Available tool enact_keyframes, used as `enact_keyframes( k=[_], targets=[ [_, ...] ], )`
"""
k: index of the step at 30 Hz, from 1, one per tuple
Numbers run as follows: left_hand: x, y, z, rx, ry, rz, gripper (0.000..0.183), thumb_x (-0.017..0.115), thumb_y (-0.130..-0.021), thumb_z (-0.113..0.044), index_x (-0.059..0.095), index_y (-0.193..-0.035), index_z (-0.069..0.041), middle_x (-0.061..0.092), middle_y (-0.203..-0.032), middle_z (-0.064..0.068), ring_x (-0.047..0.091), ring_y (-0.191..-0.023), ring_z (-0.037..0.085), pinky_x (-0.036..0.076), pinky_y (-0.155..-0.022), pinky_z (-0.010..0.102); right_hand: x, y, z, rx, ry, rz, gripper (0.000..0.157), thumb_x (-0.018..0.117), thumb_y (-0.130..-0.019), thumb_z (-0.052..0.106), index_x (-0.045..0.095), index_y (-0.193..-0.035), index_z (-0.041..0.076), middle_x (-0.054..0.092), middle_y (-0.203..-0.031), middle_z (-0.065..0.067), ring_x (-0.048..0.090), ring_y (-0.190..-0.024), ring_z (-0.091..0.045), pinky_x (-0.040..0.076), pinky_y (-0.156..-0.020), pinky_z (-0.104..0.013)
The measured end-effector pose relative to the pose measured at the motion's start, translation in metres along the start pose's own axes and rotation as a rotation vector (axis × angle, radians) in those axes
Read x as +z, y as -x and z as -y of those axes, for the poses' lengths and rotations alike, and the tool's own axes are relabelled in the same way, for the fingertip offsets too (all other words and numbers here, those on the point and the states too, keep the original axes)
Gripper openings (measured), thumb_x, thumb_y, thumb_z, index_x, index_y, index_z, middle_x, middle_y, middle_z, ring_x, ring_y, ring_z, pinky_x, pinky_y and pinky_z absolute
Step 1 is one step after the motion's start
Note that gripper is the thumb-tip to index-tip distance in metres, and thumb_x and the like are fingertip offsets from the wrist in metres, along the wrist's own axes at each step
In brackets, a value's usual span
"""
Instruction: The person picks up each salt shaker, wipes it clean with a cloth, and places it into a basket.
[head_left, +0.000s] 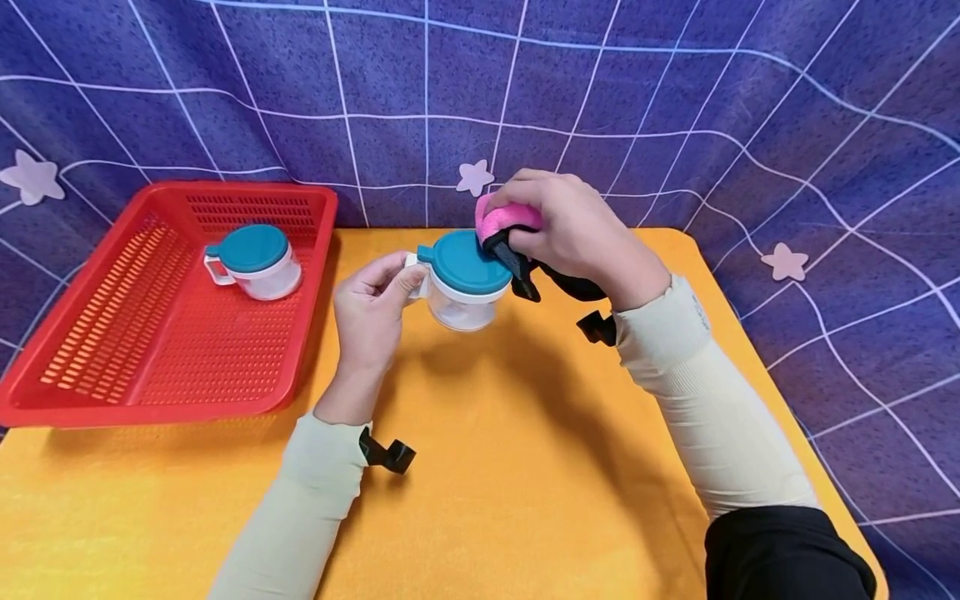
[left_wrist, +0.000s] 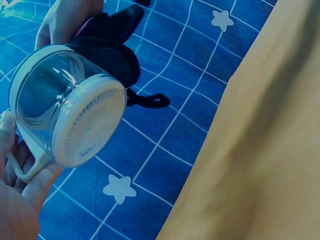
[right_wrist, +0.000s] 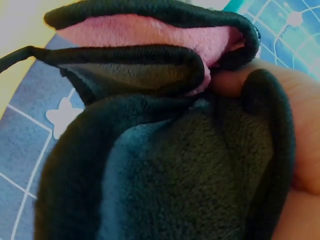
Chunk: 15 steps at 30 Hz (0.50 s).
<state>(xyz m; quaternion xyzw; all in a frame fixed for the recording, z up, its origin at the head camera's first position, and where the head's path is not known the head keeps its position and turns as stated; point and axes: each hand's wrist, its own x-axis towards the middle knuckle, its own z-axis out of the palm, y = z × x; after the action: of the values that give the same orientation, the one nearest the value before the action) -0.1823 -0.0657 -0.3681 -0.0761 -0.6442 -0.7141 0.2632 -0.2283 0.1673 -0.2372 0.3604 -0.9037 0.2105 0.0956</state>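
Note:
My left hand (head_left: pixel 372 312) grips the white handle of a clear jar (head_left: pixel 461 308) with a teal lid (head_left: pixel 467 262), lifted above the table. In the left wrist view the jar's round base (left_wrist: pixel 92 122) faces the camera, and fingers curl round the handle. My right hand (head_left: pixel 573 233) holds a bunched pink and black cloth (head_left: pixel 510 219) against the lid's right edge. Folds of the cloth (right_wrist: pixel 170 165) fill most of the right wrist view, and a thin black loop (left_wrist: pixel 152 100) hangs from it.
At the left stands a red perforated basket (head_left: pixel 176 412) with a second teal-lidded jar (head_left: pixel 258 262) inside. Everything rests on a yellow-orange table (head_left: pixel 480 467). A blue curtain (head_left: pixel 390 83) with a white line grid and stars hangs behind and at the right.

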Motion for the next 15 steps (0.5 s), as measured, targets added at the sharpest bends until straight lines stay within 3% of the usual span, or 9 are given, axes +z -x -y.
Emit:
enact_keyframes(
  k=[15],
  targets=[
    [-0.005,-0.006,0.001,-0.003,0.008,-0.057,0.025,0.082,-0.088,-0.008,0.078,-0.11,0.004,0.075,-0.088,-0.001,0.072,-0.076,0.015,0.062,-0.074,0.027,0.017,0.038,0.001,-0.028,-0.204,-0.195,0.032,0.07,-0.085,-0.004,0.078,-0.11,0.015,0.069,-0.115,0.005,0.06,-0.102,-0.011,0.048,-0.083,-0.03]
  ],
)
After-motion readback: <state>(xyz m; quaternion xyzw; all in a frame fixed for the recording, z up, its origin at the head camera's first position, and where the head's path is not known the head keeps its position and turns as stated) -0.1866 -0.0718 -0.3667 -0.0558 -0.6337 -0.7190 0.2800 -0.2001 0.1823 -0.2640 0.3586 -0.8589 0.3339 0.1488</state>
